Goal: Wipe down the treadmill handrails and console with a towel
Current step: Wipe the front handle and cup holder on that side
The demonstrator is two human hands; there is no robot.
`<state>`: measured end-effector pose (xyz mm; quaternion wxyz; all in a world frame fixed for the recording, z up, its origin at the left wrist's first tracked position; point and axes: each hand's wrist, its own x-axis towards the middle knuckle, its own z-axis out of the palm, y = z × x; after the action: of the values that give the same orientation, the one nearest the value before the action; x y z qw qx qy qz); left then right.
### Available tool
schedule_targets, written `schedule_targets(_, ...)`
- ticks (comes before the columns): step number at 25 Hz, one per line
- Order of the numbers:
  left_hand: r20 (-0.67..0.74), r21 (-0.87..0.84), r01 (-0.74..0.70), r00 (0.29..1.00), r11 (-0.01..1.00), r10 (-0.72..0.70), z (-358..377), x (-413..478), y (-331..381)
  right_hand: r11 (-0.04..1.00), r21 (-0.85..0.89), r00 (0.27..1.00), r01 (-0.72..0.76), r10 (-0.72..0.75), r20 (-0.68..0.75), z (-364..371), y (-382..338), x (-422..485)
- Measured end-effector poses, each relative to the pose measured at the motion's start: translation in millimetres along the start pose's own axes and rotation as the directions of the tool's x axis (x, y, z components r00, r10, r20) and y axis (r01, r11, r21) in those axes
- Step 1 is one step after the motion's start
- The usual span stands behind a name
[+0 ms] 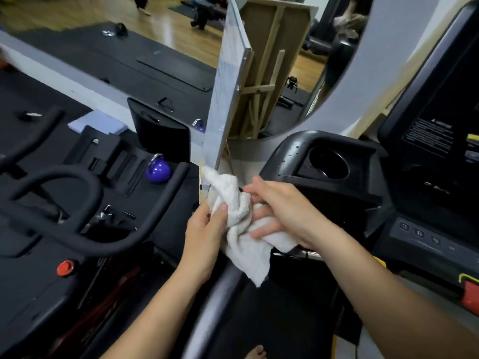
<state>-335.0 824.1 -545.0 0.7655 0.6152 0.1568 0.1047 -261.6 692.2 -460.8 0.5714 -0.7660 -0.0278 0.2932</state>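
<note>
A crumpled white towel [242, 229] is bunched between both hands, just left of the treadmill's black console [425, 141]. My left hand [204, 234] grips the towel's left side, its thumb pressed onto the cloth. My right hand [280, 211] holds the towel from the right, its fingers tucked into the folds. The treadmill's left handrail [207, 312], a grey bar, runs up from the bottom of the view and passes under the towel. The console's cup holder [328, 163] lies just above my right hand.
A second machine with looped black handlebars [59, 203] and a red knob [64, 267] fills the left. A purple kettlebell [157, 170] sits on the floor beyond it. A mirror panel [225, 94] leans ahead. The console's number buttons [427, 235] and red safety key [470, 296] lie at right.
</note>
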Motion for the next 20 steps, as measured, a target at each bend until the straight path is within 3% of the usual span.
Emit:
schedule_targets(1,-0.001,-0.067,0.064,0.998,0.996,-0.064,-4.3,4.2,4.5,0.992,-0.096,0.994,0.077,-0.084,-0.073,-4.4,6.1,4.5)
schedule_targets(2,0.034,-0.151,0.111,0.994,0.982,-0.107,-7.4,6.9,9.6,0.939,-0.302,0.964,0.164,-0.217,-0.151,-11.3,10.9,7.0)
schedule_targets(4,0.172,-0.332,0.197,0.974,0.922,-0.146,-13.4,11.7,19.6,0.808,-0.526,0.93,0.265,-0.359,-0.084,-18.7,15.2,10.4)
schedule_targets(6,0.274,-0.397,0.256,0.949,0.881,-0.152,-12.4,15.7,30.4,0.866,-0.425,0.964,0.263,-0.251,0.085,-16.7,4.9,8.5)
schedule_targets(8,0.206,-0.344,0.226,0.965,0.911,-0.162,-10.5,21.2,37.5,0.898,-0.369,0.968,0.241,-0.195,0.159,-16.0,-3.4,5.3)
schedule_targets(9,0.121,-0.297,0.2,0.978,0.934,-0.171,-11.9,23.7,41.5,0.893,-0.371,0.966,0.257,-0.226,0.126,-18.5,-6.9,3.5)
schedule_targets(11,-0.024,-0.251,0.179,0.981,0.951,-0.191,-20.8,26.8,44.3,0.946,-0.223,0.969,0.237,-0.245,-0.01,-30.7,-1.5,-1.0)
schedule_targets(12,-0.023,-0.25,0.195,0.978,0.948,-0.207,-25.9,27.9,44.9,0.983,-0.01,0.983,0.185,-0.185,-0.017,-36.5,4.6,-4.2)
schedule_targets(14,0.067,-0.216,0.242,0.97,0.946,-0.233,-30.7,27.4,48.1,0.908,0.42,0.989,0.008,-0.07,0.131,-42.5,17.2,-13.6)
schedule_targets(15,0.112,-0.2,0.253,0.966,0.947,-0.235,-30.5,26.6,50.5,0.853,0.518,0.984,-0.061,-0.035,0.173,-43.6,20.4,-17.8)
schedule_targets(17,0.162,-0.173,0.228,0.966,0.958,-0.201,-29.5,29.2,54.0,0.789,0.61,0.989,-0.077,-0.017,0.146,-48.0,19.6,-21.6)
schedule_targets(20,0.148,-0.132,0.153,0.98,0.979,-0.133,-34.2,35.8,59.5,0.763,0.642,0.995,0.082,-0.096,-0.014,-64.6,18.8,-23.5)
